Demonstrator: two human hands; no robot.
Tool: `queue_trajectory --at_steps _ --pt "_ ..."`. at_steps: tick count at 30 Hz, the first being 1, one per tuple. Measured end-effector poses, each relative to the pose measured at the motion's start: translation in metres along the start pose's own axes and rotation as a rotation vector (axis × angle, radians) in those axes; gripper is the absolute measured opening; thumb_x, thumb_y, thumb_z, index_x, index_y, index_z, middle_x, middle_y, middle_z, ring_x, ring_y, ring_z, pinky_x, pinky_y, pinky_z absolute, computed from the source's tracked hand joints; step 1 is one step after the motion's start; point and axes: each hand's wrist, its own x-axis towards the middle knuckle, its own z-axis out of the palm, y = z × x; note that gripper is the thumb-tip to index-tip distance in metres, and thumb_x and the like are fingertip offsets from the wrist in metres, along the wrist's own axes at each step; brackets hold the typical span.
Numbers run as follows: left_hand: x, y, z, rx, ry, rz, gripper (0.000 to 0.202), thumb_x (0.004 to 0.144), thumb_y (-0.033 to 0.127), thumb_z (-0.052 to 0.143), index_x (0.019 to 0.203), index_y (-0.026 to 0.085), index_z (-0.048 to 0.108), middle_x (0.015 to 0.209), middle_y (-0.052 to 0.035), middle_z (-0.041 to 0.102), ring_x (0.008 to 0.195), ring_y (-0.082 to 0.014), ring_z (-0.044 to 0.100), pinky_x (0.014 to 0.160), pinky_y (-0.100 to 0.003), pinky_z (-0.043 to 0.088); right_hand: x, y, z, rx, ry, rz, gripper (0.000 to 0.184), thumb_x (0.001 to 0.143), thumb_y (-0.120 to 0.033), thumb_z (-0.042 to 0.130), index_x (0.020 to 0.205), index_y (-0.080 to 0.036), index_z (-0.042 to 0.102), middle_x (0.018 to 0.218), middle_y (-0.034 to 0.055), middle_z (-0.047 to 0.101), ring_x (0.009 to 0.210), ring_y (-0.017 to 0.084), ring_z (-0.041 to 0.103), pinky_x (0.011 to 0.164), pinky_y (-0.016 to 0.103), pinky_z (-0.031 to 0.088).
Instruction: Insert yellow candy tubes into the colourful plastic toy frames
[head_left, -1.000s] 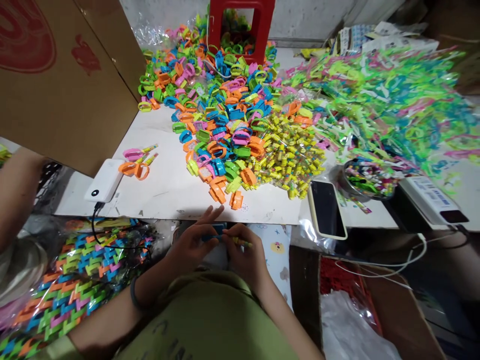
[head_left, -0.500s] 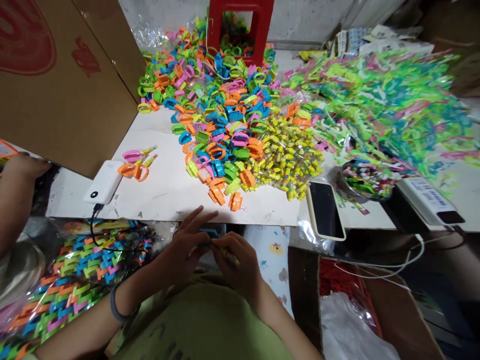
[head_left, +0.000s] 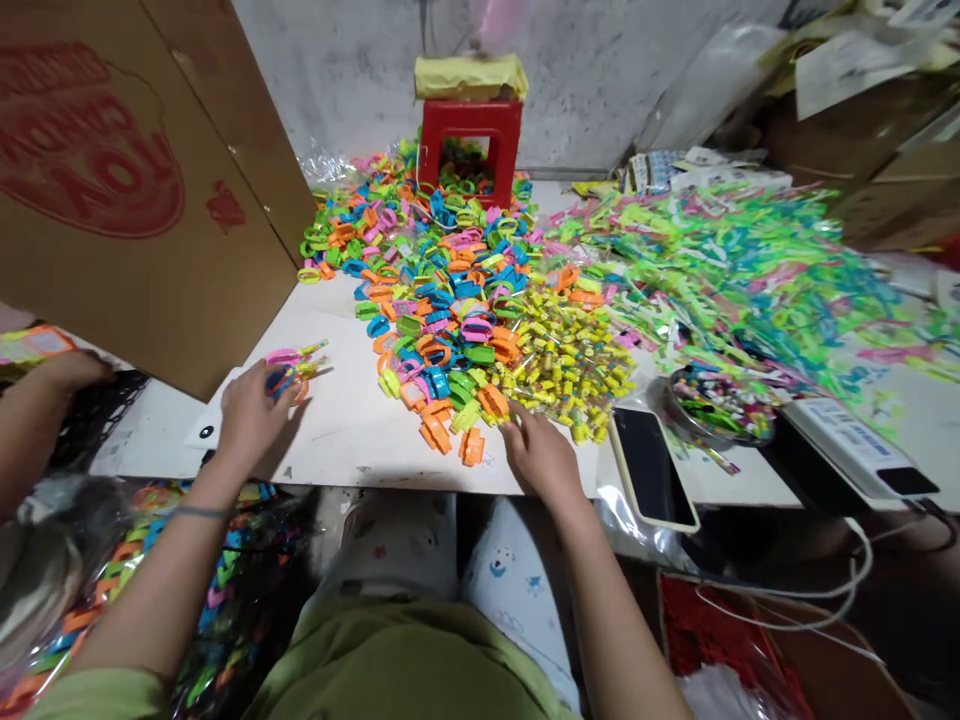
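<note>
My left hand (head_left: 251, 420) is over the left part of the table, fingers curled round a blue toy watch (head_left: 277, 380). Beside its fingertips lie a pink toy watch (head_left: 281, 356) and several thin yellow-wrapped tubes (head_left: 315, 358). My right hand (head_left: 546, 455) reaches to the front of the heap, thumb and forefinger apart with nothing seen between them. Its fingertips are close to an orange toy watch (head_left: 493, 400) and the pile of small yellow-wrapped tubes (head_left: 574, 365). The big heap of coloured toy watches (head_left: 442, 290) spreads behind.
A large cardboard box (head_left: 172, 200) stands at left, a red stool (head_left: 471, 125) behind the heap. Bright plastic strips (head_left: 735, 250) cover the right side. Near the front edge are a phone (head_left: 652, 465), a bowl of small pieces (head_left: 720, 405) and a white power bank (head_left: 862, 445). Another person's arm (head_left: 45, 400) shows at left.
My hands were together over my lap with a small yellow tube; now they are apart. The left has moved to the small group at left, the right to the heap. The view has tilted up.
</note>
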Motion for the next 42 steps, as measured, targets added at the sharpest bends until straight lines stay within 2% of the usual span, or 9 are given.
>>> queue_trajectory --at_steps 3,6,11,15,24,28,32,38,42 --pt "-0.001 0.018 0.018 -0.066 0.015 0.126 0.036 0.088 0.036 0.057 0.118 0.015 0.056 0.127 -0.0146 0.057 0.123 -0.0307 0.048 0.107 -0.048 0.036 0.000 -0.002 0.006 0.081 0.006 0.065 0.027 0.095 -0.039 0.043 0.098 -0.019 0.062 0.091 0.0087 0.065 0.081 0.023 0.059 0.060 0.029 0.035" --pt "-0.021 0.052 0.041 -0.204 -0.145 0.231 0.039 0.088 0.039 0.056 0.121 0.017 0.055 0.120 -0.0122 0.058 0.116 -0.0274 0.051 0.103 -0.044 0.041 -0.011 -0.002 0.006 0.213 0.096 0.177 0.027 0.091 -0.046 0.047 0.084 -0.021 0.055 0.070 0.0021 0.059 0.064 0.020 0.055 0.054 0.027 0.032" --pt "-0.046 0.093 0.064 -0.260 -0.318 0.317 0.040 0.091 0.036 0.054 0.129 0.025 0.055 0.124 -0.0101 0.050 0.117 -0.0271 0.046 0.103 -0.045 0.040 -0.040 -0.015 -0.001 0.700 0.149 0.118 0.032 0.091 -0.045 0.049 0.111 -0.020 0.051 0.075 0.0012 0.064 0.066 0.018 0.061 0.061 0.028 0.046" --pt "-0.038 0.099 0.073 -0.226 -0.337 0.395 0.043 0.089 0.028 0.056 0.132 0.031 0.055 0.133 -0.0094 0.046 0.122 -0.0298 0.042 0.106 -0.050 0.036 -0.059 -0.045 0.000 0.844 0.023 -0.009 0.025 0.096 -0.041 0.045 0.103 -0.020 0.057 0.092 0.0061 0.070 0.082 0.019 0.066 0.071 0.028 0.050" --pt "-0.001 0.078 0.073 -0.358 -0.371 0.243 0.029 0.087 0.027 0.052 0.111 0.018 0.066 0.117 -0.0116 0.063 0.112 -0.0279 0.056 0.100 -0.043 0.043 -0.059 -0.085 0.021 0.573 -0.092 -0.147 0.024 0.095 -0.033 0.044 0.085 -0.019 0.060 0.079 0.0053 0.066 0.074 0.019 0.061 0.067 0.028 0.045" --pt "-0.026 0.080 0.055 -0.455 -0.394 0.131 0.030 0.090 0.037 0.049 0.100 0.017 0.068 0.099 -0.0092 0.070 0.090 -0.0236 0.065 0.084 -0.037 0.051 -0.064 -0.089 0.019 0.700 -0.104 -0.114 0.019 0.092 -0.032 0.051 0.100 -0.020 0.063 0.089 0.0050 0.070 0.075 0.018 0.064 0.067 0.027 0.048" --pt "-0.068 0.102 0.035 -0.754 -0.675 -0.129 0.036 0.083 0.046 0.060 0.097 0.015 0.072 0.076 -0.0058 0.073 0.062 -0.0187 0.065 0.058 -0.029 0.052 -0.070 -0.096 0.011 0.839 -0.011 -0.142 0.038 0.085 -0.029 0.062 0.122 -0.024 0.056 0.105 0.0050 0.069 0.084 0.018 0.066 0.072 0.028 0.052" --pt "-0.104 0.125 0.015 -1.172 -0.865 -0.303 0.042 0.078 0.046 0.070 0.112 0.021 0.071 0.113 -0.0079 0.072 0.104 -0.0245 0.066 0.090 -0.036 0.054 -0.074 -0.093 0.002 0.671 0.128 -0.364 0.024 0.088 -0.024 0.056 0.112 -0.024 0.062 0.086 0.0048 0.066 0.074 0.019 0.062 0.064 0.030 0.050" --pt "-0.113 0.131 0.015 -1.398 -0.898 -0.442 0.049 0.083 0.052 0.064 0.120 0.020 0.063 0.115 -0.0098 0.069 0.102 -0.0226 0.066 0.088 -0.035 0.054 -0.076 -0.090 0.000 0.518 0.154 -0.553 0.023 0.090 -0.018 0.048 0.107 -0.023 0.063 0.079 0.0049 0.063 0.070 0.019 0.058 0.062 0.030 0.046"
